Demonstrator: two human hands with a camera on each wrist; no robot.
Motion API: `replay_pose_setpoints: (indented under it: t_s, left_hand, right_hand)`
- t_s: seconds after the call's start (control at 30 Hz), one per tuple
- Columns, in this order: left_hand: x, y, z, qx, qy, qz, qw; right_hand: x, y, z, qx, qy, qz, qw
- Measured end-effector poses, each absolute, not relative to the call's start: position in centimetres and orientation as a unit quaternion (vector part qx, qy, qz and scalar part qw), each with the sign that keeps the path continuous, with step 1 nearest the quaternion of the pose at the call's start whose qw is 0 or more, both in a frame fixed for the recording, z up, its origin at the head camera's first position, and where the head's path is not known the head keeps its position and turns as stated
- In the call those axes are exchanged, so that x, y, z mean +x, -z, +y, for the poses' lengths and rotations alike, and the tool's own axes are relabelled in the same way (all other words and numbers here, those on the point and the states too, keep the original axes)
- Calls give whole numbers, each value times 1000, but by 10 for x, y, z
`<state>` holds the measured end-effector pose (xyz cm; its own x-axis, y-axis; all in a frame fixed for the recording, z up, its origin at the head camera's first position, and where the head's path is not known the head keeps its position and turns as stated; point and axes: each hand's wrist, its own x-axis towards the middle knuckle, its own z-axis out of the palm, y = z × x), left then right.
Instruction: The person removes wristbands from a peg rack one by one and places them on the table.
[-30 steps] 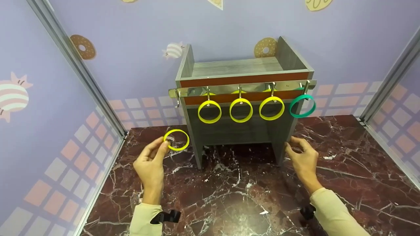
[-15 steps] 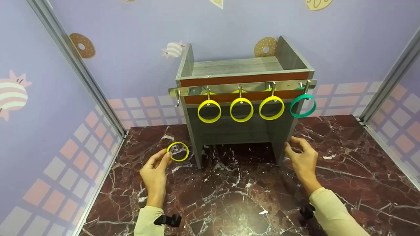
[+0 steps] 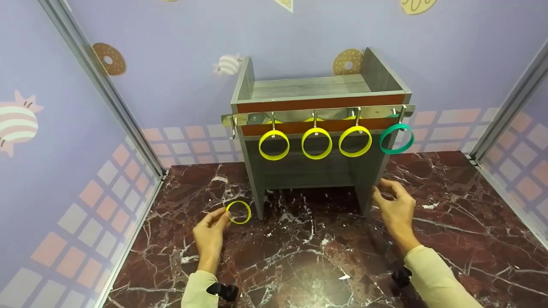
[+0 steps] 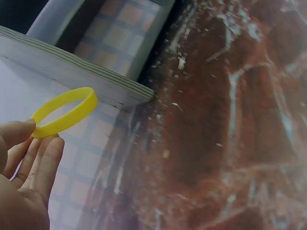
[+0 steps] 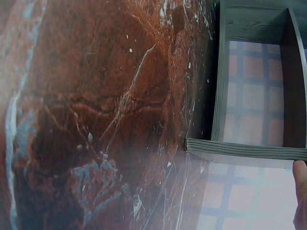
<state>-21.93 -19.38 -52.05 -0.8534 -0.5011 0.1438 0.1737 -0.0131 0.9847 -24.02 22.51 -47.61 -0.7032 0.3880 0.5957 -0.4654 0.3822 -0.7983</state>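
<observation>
A thin yellow wristband is pinched between the thumb and fingers of my left hand. It is above the table, left of the grey shelf's left leg. The left wrist view shows the band held by its near edge. My right hand touches the grey wooden shelf at its right side panel. In the right wrist view a fingertip rests on that panel's outer face. Several bands hang from hooks on the shelf's metal rail: three yellow and one green.
A bare hook sits at the rail's left end. Under the shelf is a dark red marbled table. Patterned lilac walls stand behind and at both sides. A small white scrap lies near the front.
My left hand has lowered the yellow wristband and moved slightly right and nearer, from beside the shelf toward the tabletop. My right hand has kept its place at the side panel.
</observation>
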Motion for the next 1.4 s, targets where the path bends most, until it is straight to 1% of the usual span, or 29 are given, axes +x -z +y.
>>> replay_pose_setpoints:
  t_s: [0.27, 0.6, 0.77, 1.0, 1.13, 1.4]
  left_hand:
    - [-223, 538, -194, 145, 683, -685, 209]
    - [-227, 554, -194, 155, 666, -705, 186]
    - [-227, 557, -195, 159, 642, -725, 191]
    - [-225, 556, -196, 167, 552, -793, 195]
    - [-225, 554, -197, 154, 505, -823, 210]
    - [-225, 554, -198, 150, 470, -842, 219]
  right_hand:
    - [-238, 475, 224, 15, -556, -743, 371]
    - [-238, 475, 224, 11, -553, -743, 375]
    - [-239, 476, 224, 12, -547, -746, 379]
    - [-239, 475, 223, 20, -553, -742, 379]
    - [-239, 475, 223, 25, -550, -743, 381]
    - [-240, 475, 223, 32, -542, -741, 396]
